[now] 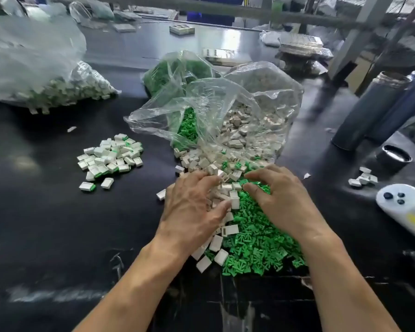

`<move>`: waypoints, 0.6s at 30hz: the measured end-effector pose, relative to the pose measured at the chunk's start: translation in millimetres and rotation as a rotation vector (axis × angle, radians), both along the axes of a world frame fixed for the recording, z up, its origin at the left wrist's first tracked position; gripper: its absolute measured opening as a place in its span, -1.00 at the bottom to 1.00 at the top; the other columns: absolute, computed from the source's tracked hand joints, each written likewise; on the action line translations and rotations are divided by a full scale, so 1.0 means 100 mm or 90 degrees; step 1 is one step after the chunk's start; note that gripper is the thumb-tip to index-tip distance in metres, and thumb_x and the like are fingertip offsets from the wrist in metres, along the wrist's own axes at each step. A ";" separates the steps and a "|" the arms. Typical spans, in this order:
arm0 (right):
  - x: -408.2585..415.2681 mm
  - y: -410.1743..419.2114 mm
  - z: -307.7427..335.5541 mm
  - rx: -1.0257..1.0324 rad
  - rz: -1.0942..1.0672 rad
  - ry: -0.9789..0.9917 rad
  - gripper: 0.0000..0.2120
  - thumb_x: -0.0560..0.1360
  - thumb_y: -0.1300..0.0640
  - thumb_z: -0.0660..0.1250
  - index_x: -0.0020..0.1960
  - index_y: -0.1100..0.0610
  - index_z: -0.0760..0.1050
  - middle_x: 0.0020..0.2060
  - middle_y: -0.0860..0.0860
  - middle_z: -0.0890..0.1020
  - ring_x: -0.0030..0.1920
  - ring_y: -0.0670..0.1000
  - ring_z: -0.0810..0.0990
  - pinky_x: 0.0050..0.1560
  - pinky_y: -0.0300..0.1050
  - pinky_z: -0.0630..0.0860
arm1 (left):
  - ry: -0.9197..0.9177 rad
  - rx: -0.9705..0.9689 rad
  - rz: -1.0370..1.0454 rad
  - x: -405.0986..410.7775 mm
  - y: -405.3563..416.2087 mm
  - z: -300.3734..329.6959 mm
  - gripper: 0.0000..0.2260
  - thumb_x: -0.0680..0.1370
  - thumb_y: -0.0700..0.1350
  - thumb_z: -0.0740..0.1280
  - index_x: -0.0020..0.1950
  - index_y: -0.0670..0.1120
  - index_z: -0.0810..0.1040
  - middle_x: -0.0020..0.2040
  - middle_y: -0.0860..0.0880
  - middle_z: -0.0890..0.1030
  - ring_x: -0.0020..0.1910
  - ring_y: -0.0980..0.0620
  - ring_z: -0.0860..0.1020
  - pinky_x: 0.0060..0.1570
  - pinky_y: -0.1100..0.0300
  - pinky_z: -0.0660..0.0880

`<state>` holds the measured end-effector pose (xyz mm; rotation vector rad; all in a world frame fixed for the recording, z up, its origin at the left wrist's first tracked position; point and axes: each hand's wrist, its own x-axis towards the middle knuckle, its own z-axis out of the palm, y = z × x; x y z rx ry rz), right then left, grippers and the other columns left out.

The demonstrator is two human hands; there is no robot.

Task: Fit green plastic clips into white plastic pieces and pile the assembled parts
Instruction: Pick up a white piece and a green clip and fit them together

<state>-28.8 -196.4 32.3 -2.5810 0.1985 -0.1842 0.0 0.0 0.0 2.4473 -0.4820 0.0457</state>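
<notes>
Many parts left: green clips [256, 238] and white pieces [225, 188], centre.
Done: small assembled pile [110, 158], centre left.
Hands: left hand [192, 207] and right hand [280, 202], fingers bent into heap; grip unclear.

The dark surface [46, 224] carried loose green clips [256, 243] and white pieces [203, 161] at its centre. Assembled parts [110, 156] were piled at nine o'clock, clear bags [216, 109] at twelve.

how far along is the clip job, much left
Done: a small pile of assembled parts lies on the black table, to the left of the hands. In hand: the left hand pinches a white piece, while the right hand rests curled on the loose green clips. Left: most of it, judging by that heap and the open bag still full of both.
</notes>
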 end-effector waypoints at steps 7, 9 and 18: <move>0.00 -0.13 -0.08 -0.007 0.033 0.073 -0.66 0.61 -0.17 0.36 0.37 -0.16 0.56 0.24 -0.12 0.52 0.36 0.04 0.41 0.47 0.07 0.30 | -0.058 0.003 0.002 -0.02 0.05 0.01 -0.61 0.56 0.19 0.36 0.38 0.20 0.53 0.34 0.22 0.45 0.29 0.33 0.22 0.35 0.21 0.14; 0.01 -0.13 -0.10 -0.007 0.038 0.066 -0.67 0.61 -0.16 0.37 0.36 -0.16 0.57 0.23 -0.13 0.52 0.36 0.03 0.40 0.49 0.07 0.28 | -0.061 0.009 0.009 -0.03 0.07 0.03 -0.66 0.56 0.15 0.38 0.33 0.20 0.56 0.23 0.29 0.42 0.28 0.27 0.33 0.35 0.19 0.23; 0.01 -0.14 -0.12 0.006 0.036 0.021 -0.85 0.60 -0.08 0.42 0.15 -0.15 0.66 -0.01 -0.18 0.48 0.14 -0.06 0.41 0.35 0.04 0.36 | -0.073 -0.029 0.022 -0.09 -0.03 0.11 -0.85 0.56 0.06 0.44 0.11 0.13 0.63 0.00 0.40 0.37 0.12 0.17 0.53 0.27 0.03 0.53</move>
